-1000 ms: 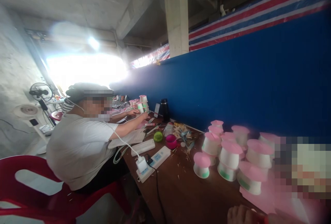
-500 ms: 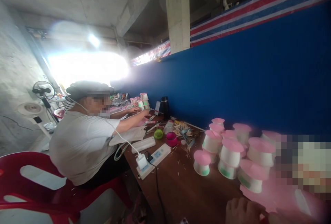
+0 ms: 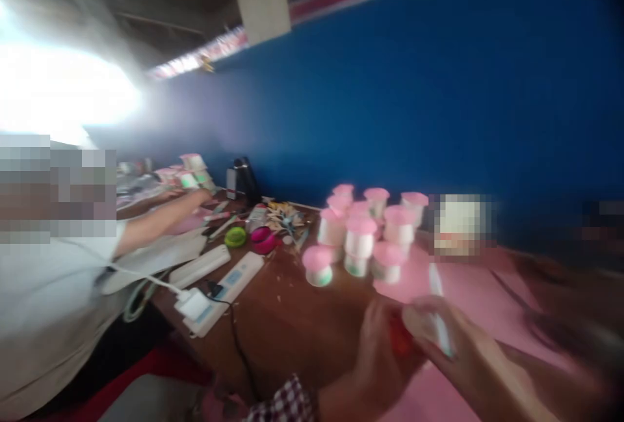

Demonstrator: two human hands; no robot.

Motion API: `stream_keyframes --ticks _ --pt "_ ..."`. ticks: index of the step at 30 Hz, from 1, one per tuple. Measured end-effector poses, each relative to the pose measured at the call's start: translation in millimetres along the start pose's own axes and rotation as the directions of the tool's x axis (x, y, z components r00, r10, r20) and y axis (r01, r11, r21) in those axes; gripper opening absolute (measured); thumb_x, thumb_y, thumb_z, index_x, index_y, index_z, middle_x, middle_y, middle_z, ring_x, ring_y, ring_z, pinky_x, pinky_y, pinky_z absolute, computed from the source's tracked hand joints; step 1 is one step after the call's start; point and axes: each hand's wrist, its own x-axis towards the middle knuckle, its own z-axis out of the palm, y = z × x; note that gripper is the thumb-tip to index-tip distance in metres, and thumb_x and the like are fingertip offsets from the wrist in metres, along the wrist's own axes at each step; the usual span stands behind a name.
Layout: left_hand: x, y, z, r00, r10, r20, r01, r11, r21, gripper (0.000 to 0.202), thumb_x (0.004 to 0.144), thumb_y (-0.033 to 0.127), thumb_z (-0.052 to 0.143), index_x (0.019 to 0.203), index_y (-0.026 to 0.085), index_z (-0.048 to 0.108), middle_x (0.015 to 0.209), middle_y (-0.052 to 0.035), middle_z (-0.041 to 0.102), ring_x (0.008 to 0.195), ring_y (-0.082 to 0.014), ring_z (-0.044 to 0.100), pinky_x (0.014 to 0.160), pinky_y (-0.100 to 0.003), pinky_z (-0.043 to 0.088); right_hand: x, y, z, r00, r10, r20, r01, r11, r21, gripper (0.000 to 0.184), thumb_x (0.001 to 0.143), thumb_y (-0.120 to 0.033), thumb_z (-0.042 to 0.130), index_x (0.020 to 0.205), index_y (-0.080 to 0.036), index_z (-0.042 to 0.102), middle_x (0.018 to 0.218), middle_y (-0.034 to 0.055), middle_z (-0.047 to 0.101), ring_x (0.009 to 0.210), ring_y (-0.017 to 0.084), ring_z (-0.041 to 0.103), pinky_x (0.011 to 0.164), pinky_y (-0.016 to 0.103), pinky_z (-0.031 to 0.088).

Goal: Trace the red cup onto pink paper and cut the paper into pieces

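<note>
My left hand [image 3: 377, 357], below a checked cuff, is at the lower middle with its fingers closed around a small red thing [image 3: 400, 336], blurred by motion. Close beside it on the right, my right hand [image 3: 455, 344] has its thumb near the red thing. A slim white stick-like thing [image 3: 441, 334] with a teal end shows in the right hand's grip; its kind is unclear. Pink paper sheets [image 3: 487, 298] lie under and behind the hands. Beyond them stand several white paper cups [image 3: 359, 243] with pink flared tops, some stacked, some with green patches.
Power strips [image 3: 234, 285] with a plugged-in white charger [image 3: 192, 305] lie left on the brown table [image 3: 292, 324]. A green round container [image 3: 235, 237], a magenta one [image 3: 263, 238] and scraps lie behind. A co-worker [image 3: 49, 305] sits far left; a blue partition [image 3: 390, 97] runs behind.
My view has swung right and down, so the cups and co-worker have shifted left in the picture. Both my hands and the red thing now show more fully.
</note>
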Motion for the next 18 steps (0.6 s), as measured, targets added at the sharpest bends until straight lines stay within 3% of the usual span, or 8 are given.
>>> stream_keyframes --ticks 4,6,8,11,14,18 --pt "5 2 -1.6 0.998 0.008 0.068 -0.005 0.999 -0.049 0.035 0.072 0.033 0.07 0.1 0.02 0.054 0.097 -0.0064 0.057 0.09 -0.021 0.055 0.08 -0.036 0.047 3 0 -14 0.98 0.034 0.196 -0.036 0.999 0.004 0.04 0.072 -0.025 0.062 0.11 -0.027 0.051 0.104 0.0048 0.064 0.095 0.025 0.063 0.078 0.038 0.054" --pt "6 1 -0.7 0.996 0.0 0.088 0.003 0.999 -0.037 0.034 0.074 0.029 0.068 0.103 0.02 0.053 0.1 -0.0064 0.056 0.092 -0.0208 0.055 0.082 -0.037 0.047 8 1 -26 0.978 0.021 0.207 -0.037 0.997 0.074 0.04 0.077 -0.023 0.058 0.115 -0.025 0.046 0.114 0.0075 0.059 0.105 0.024 0.058 0.085 0.039 0.051" --pt "5 -2 1.0 0.996 -0.015 0.086 0.014 1.0 0.01 0.035 0.074 0.026 0.067 0.105 0.02 0.052 0.102 -0.0067 0.055 0.093 -0.021 0.055 0.082 -0.038 0.048 16 6 -39 0.989 0.015 0.145 -0.039 0.985 0.166 0.028 0.086 -0.026 0.048 0.114 -0.024 0.046 0.117 0.0092 0.057 0.109 0.023 0.055 0.089 0.04 0.048" --pt "4 -8 4.3 0.997 -0.038 0.069 0.031 0.995 0.097 0.041 0.072 0.027 0.067 0.109 0.02 0.051 0.103 -0.0075 0.054 0.095 -0.022 0.055 0.082 -0.038 0.049 31 21 -54 0.989 0.121 0.09 -0.141 0.955 0.261 0.023 0.093 -0.037 0.037 0.103 -0.022 0.051 0.092 0.0069 0.063 0.086 0.019 0.06 0.075 0.034 0.051" --pt "2 -14 7.6 0.993 -0.092 0.071 0.08 0.986 0.149 0.043 0.072 0.032 0.068 0.11 0.021 0.052 0.097 -0.0068 0.056 0.088 -0.0212 0.057 0.075 -0.036 0.052 44 41 -55 0.956 0.271 0.113 -0.292 0.918 0.267 0.038 0.092 -0.049 0.036 0.085 -0.019 0.058 0.06 -0.0007 0.052 0.056 0.014 0.051 0.053 0.026 0.044" --pt "-3 -21 13.7 0.988 -0.151 0.03 0.145 0.978 0.151 0.047 0.069 0.041 0.07 0.109 0.022 0.054 0.089 -0.0052 0.062 0.072 -0.0178 0.058 0.064 -0.031 0.052 55 56 -42 0.899 0.397 0.186 -0.435 0.858 0.273 0.044 0.089 -0.055 0.04 0.083 -0.017 0.062 0.061 -0.001 0.048 0.054 0.013 0.045 0.046 0.024 0.035"
